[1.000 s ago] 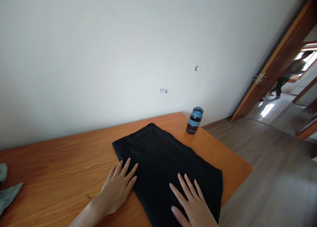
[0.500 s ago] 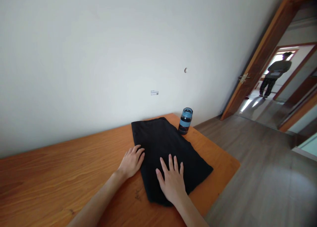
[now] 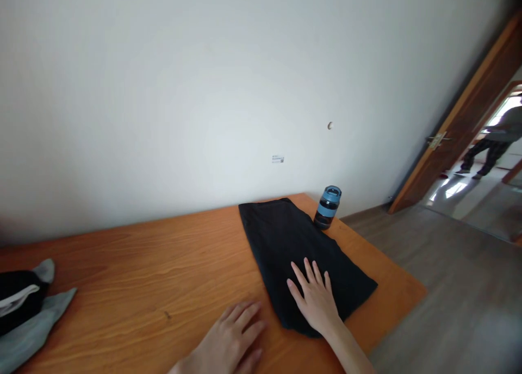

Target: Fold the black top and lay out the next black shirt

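Observation:
A black folded cloth (image 3: 281, 243), which looks like a garment, lies flat near the right end of the wooden table (image 3: 163, 265). My right hand (image 3: 318, 303) rests on its lower part, palm down with the fingers spread. My left hand (image 3: 228, 341) is just to the left of the cloth, apart from it, over the bare wood. Its fingers are slightly bent and loosely apart, with nothing visible in them. The lower part of this hand is cut off by the frame's edge.
A blue-lidded bottle (image 3: 327, 208) stands at the cloth's far right edge. Grey and black clothing (image 3: 36, 309) lies at the table's left. Behind is a white wall (image 3: 163, 102). At right, a person (image 3: 499, 137) stands beyond an open door (image 3: 457, 129).
My left hand has come off the cloth's left edge and moved toward me. My right hand stays on the cloth. The view has turned left, bringing the grey and black clothing into sight.

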`<state>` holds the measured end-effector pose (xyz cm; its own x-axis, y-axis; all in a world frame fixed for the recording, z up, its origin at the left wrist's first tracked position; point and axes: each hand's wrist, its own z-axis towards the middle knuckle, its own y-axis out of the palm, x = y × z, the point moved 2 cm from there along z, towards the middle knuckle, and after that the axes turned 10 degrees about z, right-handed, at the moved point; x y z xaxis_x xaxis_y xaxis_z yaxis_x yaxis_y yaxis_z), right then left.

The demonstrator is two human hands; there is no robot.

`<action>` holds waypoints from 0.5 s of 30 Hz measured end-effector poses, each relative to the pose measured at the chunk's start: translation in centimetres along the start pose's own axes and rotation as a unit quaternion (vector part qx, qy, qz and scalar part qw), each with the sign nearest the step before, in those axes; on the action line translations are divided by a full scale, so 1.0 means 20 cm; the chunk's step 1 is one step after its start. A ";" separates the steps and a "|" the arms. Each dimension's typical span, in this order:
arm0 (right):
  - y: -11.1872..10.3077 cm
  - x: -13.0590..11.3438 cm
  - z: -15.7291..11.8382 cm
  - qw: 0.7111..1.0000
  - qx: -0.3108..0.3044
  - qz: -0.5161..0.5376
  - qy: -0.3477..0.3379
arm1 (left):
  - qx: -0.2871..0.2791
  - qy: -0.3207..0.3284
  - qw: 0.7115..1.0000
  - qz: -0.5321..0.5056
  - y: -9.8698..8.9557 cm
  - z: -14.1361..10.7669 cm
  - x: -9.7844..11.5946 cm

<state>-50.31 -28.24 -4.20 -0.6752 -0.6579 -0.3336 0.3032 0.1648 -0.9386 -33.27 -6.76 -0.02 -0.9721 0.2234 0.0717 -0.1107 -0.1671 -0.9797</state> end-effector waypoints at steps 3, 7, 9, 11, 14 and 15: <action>0.00 0.09 -0.03 1.000 0.005 -0.001 -0.021 | -0.001 0.003 0.999 0.042 -0.03 -0.20 -0.01; 0.03 0.20 -0.04 0.999 0.023 -0.006 -0.046 | 0.014 -0.071 0.993 0.091 -0.09 -0.59 -0.09; 0.05 0.20 -0.02 0.998 0.049 -0.002 -0.041 | 0.039 -0.135 0.983 0.118 -0.14 -0.80 -0.13; 0.08 0.14 0.02 0.995 0.068 0.020 -0.065 | 0.062 -0.203 0.966 0.150 -0.18 -1.01 -0.15; 0.17 0.00 0.11 0.985 0.051 0.058 -0.153 | 0.069 -0.306 0.930 0.189 -0.23 -1.29 -0.15; 0.20 -0.04 0.14 0.983 0.040 0.064 -0.170 | 0.066 -0.336 0.919 0.195 -0.24 -1.36 -0.14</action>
<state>-46.67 -29.07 -7.51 -0.3686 -0.8449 -0.3877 0.4329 0.2131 -0.8759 -24.45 19.61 -0.61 -0.8467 -0.5139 -0.1379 0.2927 -0.2334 -0.9273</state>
